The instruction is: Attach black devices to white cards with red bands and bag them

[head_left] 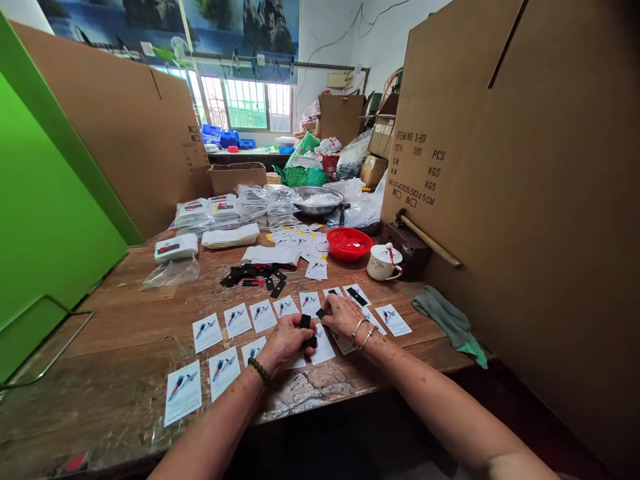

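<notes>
We find the left hand (291,339), fingers closed around black strips (305,322); we see the right hand (343,316) pinching another black piece (321,313) between fingertips over printed cards (324,347). We note these in two rows on the wooden table (123,320).

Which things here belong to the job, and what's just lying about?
Apparently part of the job:
black strips in the left hand;
printed cards laid in rows;
pile of strips behind the cards.

Apparently just lying about:
lidded cup;
hammer;
grey-green cloth.
</notes>
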